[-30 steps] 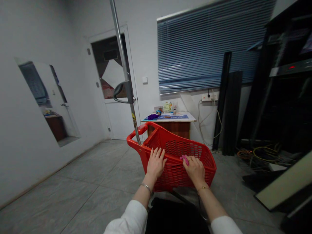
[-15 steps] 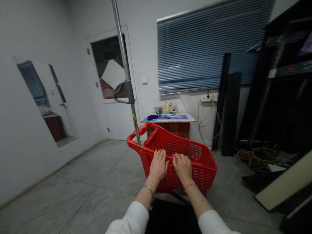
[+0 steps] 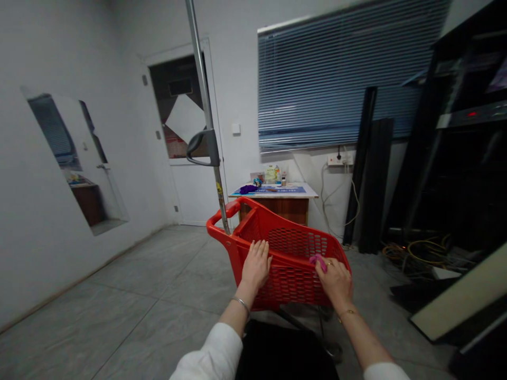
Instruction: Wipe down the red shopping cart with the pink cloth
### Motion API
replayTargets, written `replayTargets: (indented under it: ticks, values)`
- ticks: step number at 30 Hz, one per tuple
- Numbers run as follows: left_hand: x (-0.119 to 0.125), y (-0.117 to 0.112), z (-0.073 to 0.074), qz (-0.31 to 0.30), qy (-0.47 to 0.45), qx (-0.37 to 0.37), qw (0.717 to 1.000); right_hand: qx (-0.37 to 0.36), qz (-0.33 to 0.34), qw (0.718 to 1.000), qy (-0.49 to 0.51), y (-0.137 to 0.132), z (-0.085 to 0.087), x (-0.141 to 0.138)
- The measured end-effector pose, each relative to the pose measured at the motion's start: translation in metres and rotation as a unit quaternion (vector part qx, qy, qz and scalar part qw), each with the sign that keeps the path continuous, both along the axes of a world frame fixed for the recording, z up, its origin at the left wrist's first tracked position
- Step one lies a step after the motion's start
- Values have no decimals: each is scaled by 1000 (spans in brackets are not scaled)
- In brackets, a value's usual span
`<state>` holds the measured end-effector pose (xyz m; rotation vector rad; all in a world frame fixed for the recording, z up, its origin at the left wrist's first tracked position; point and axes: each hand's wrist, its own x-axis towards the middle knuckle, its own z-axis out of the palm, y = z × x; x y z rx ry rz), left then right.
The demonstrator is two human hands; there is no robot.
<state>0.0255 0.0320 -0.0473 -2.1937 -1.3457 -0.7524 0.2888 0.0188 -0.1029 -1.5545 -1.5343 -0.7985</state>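
A red plastic shopping cart basket (image 3: 287, 285) with a mesh wall stands on wheels in front of me. My left hand (image 3: 256, 265) rests flat on its near rim, fingers spread and holding nothing. My right hand (image 3: 335, 282) grips a small pink cloth (image 3: 319, 262) against the rim towards the right end. A metal pole (image 3: 204, 105) with a grey handle rises from the cart's far left corner. The inside of the basket is partly hidden by its wall.
Behind the cart stands a wooden desk (image 3: 273, 208) holding bottles and a blue mat. Black panels (image 3: 370, 169) lean on the wall, and tangled cables (image 3: 420, 253) lie on the floor beside a dark equipment rack (image 3: 455, 174). A door is at the back.
My right hand and the pink cloth have slid rightward along the rim, away from the middle. My left hand stays in nearly the same place.
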Motion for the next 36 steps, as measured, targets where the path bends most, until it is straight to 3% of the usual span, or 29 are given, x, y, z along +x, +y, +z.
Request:
replayTargets:
  ticks: [3,9,12,14,17,23,26,30,36]
  values:
    - [2,0,-1,2,-12,9,1000,16,-23,1000,8,2,0,-7]
    - [15,2,-11,-35,7,6,999,0,32,999,-13,10,19,-77]
    - [22,3,-15,-45,11,2,999,-11,42,999,-2,11,26,-100]
    - [22,3,-16,-47,8,1,999,-15,59,998,-7,10,26,-99]
    - [19,3,-15,-56,2,-1,998,-16,73,997,-25,7,19,-76]
    - [19,2,-16,-51,-7,-10,999,-11,23,1000,-5,-1,2,-3]
    - [22,1,-16,-53,-10,-15,998,-4,-9,1000,25,-2,-2,15]
    - [25,-1,-15,-52,-18,-14,998,5,-49,998,33,0,2,-6]
    - [20,-2,-13,-49,-21,-8,999,-6,20,1000,-2,6,19,-78]
